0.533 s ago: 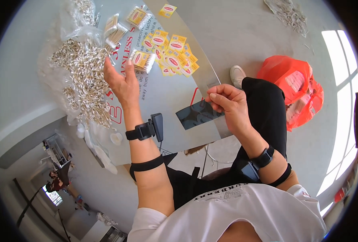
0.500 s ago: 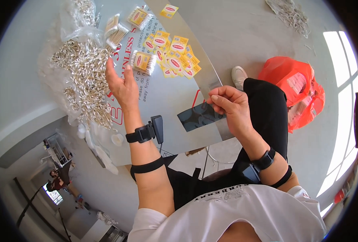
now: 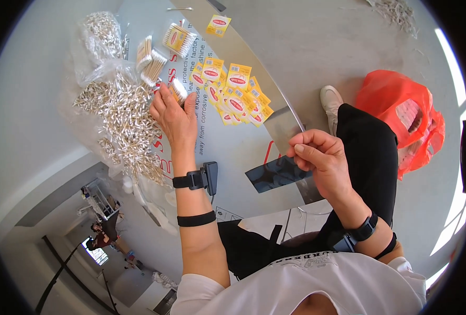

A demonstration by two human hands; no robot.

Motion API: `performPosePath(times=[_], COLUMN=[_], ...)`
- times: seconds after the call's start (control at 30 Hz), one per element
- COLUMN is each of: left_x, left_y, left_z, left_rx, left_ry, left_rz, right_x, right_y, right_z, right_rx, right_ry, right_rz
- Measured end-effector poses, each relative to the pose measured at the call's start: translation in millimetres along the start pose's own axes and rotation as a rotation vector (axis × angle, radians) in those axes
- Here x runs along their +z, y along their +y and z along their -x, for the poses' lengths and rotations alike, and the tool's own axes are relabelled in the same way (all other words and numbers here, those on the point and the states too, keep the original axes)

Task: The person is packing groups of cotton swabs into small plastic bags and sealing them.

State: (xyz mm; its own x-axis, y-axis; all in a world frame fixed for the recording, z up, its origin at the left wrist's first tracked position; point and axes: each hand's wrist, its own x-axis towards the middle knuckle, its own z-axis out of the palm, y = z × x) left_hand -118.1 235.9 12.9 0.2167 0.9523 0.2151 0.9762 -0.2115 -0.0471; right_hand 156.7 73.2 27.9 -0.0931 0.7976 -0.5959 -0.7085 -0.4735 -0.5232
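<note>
My left hand [image 3: 176, 122] reaches over the table with its thumb and fingers closed around a bundle of cotton swabs [image 3: 178, 90], partly hidden by the hand. Just left of it spreads a big loose heap of cotton swabs [image 3: 120, 110]. Two more bundles lie beyond: a labelled cotton swab pack [image 3: 179, 40] and some swabs gathered in a stack [image 3: 151, 65]. To the right is a pile of yellow-and-red printed cards [image 3: 235, 94]. My right hand [image 3: 322, 160] hovers near the table's right edge, thumb and fingertips pinched together; whatever they hold, if anything, is too small to make out.
A dark glossy rectangle [image 3: 276, 174] lies on the table below my right hand. One card [image 3: 218, 25] sits apart near the far edge. A plastic bag of swabs [image 3: 103, 37] stands at the far left. An orange-red bag [image 3: 395, 100] rests on the floor to the right.
My left hand has moved from beside the loose heap onto the bundle of cotton swabs and closed around it. My right hand keeps its pinch. The whole view has shifted slightly.
</note>
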Motion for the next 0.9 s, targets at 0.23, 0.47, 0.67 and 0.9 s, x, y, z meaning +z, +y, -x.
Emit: performPosePath(times=[0.23,0.47,0.67,0.9], left_x=[-4,-1,3,0], left_y=[1,-11,2,-5], left_z=[-31,-44,-31,-33], left_rx=[-0.007,0.179,0.154,0.217], left_ry=[-0.12,-0.109,-0.184,-0.25], left_rz=[0.217,0.179,0.126,0.149], right_x=[-12,-16,-25,-31], right_y=[-14,-22,-29,-33], right_z=[1,-2,-1,1], right_rx=[0.066,0.073,0.036,0.029], right_ry=[0.048,0.051,0.073,0.092], right_rz=[-0.156,-0.222,-0.303,-0.339])
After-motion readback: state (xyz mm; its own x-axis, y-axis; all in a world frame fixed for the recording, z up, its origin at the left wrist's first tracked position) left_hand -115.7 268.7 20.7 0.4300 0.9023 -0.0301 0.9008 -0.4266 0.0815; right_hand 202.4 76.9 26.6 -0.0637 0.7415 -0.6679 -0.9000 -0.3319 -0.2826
